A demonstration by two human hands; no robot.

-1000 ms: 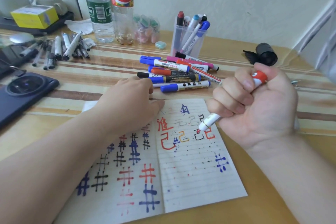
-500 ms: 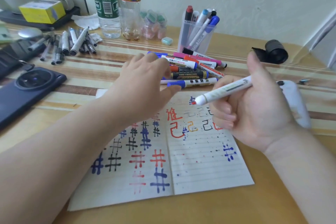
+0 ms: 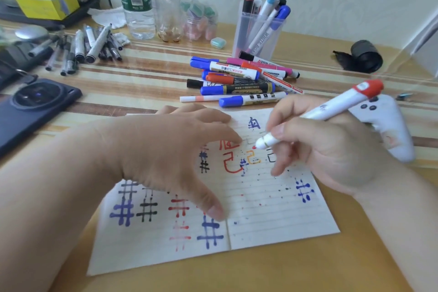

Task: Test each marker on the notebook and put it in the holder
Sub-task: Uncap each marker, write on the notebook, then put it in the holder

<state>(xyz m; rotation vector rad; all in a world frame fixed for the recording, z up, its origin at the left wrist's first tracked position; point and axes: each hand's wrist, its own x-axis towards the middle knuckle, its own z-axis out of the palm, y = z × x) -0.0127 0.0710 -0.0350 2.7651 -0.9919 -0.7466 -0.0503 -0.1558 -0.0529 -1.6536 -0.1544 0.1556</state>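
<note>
A dark phone (image 3: 30,111) lies at the table's left edge, with a scatter of grey pens (image 3: 83,47) behind it and two clear plastic bottles (image 3: 151,7) standing further back. The left hand (image 3: 170,149) rests on the open notebook (image 3: 284,216), fingers straight and spread, holding nothing, thumb down near the centre fold. The pages carry hash marks and characters in blue, black, red and orange. Just beyond the notebook's top edge lies a heap of loose markers (image 3: 241,80), and behind it the clear holder (image 3: 258,31) stands upright with several markers in it. The right hand (image 3: 331,149) grips a white marker (image 3: 320,114) with a red rear end, its fingers curled round the barrel; the red tip points down-left at the right-hand page, and whether it touches the paper cannot be told. A white controller (image 3: 388,125) lies behind that hand, and a black roll (image 3: 365,55) sits further back.
</note>
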